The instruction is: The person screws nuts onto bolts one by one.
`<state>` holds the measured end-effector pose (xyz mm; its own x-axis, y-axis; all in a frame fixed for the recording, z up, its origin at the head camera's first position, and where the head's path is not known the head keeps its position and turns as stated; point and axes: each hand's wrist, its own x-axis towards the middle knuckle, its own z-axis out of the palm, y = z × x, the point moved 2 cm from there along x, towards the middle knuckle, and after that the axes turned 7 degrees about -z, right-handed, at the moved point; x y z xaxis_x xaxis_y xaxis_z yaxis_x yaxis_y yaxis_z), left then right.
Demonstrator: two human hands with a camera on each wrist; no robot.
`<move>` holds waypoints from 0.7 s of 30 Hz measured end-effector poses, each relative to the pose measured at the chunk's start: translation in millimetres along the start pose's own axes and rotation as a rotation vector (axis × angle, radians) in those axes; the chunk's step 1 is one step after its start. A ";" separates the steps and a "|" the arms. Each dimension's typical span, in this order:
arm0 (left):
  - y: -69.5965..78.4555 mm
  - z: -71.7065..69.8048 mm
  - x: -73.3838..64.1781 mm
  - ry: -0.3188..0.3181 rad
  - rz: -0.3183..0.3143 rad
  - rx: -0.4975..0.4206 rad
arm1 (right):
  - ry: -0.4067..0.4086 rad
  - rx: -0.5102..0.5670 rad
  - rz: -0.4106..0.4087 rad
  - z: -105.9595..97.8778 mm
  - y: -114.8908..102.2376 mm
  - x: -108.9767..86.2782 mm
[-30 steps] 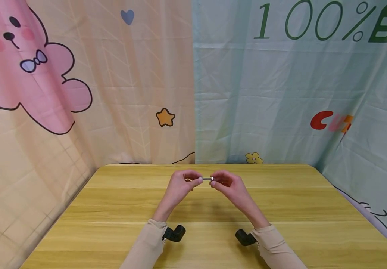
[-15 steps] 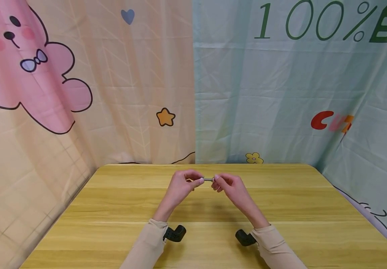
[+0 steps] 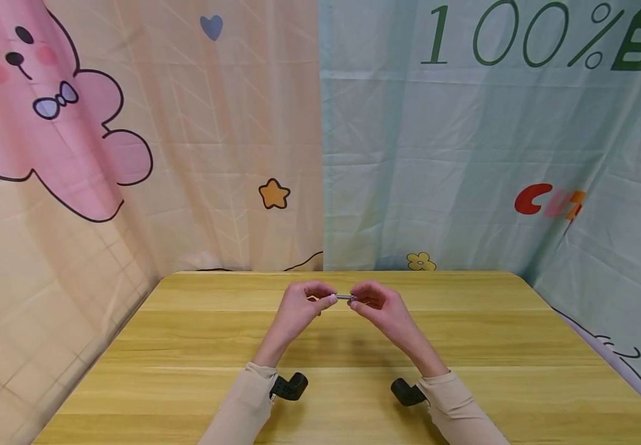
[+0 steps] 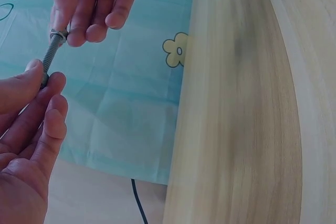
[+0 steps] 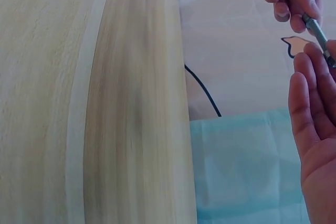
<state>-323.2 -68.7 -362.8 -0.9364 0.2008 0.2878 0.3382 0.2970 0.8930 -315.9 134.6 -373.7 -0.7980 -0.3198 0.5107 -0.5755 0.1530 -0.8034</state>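
A small metal bolt (image 3: 343, 297) with a threaded shank is held level above the table between both hands. My left hand (image 3: 303, 304) pinches its head between thumb and fingertip, and the left wrist view shows the bare thread (image 4: 51, 55) running up from there. On the other end sits a hex nut (image 4: 59, 35). The thumb and fingers of my right hand (image 3: 380, 304) are at that nut, pinching it; its other fingers are loosely bent. In the right wrist view the nut end of the bolt (image 5: 317, 31) is partly covered by the right fingers.
Beneath the hands is a wooden table (image 3: 203, 346). Printed curtains (image 3: 376, 204) hang behind its far edge and at both sides. A black wrist camera (image 3: 291, 387) is on the left sleeve, another wrist camera (image 3: 406, 392) on the right. A dark cable (image 5: 205, 90) shows beyond the table.
My right thumb rolled up and the fingers down around the nut half a second ago; now the thumb is low and the fingers forward again. The left hand and bolt stay in place.
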 end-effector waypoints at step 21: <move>1.1 0.7 -0.9 -0.011 -0.009 0.034 | -0.003 0.006 0.075 1.6 1.3 1.6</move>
<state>-321.9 -67.9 -362.3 -0.9385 0.2082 0.2753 0.3324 0.3303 0.8834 -317.6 132.9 -374.4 -0.8386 -0.3100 0.4479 -0.5126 0.1709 -0.8415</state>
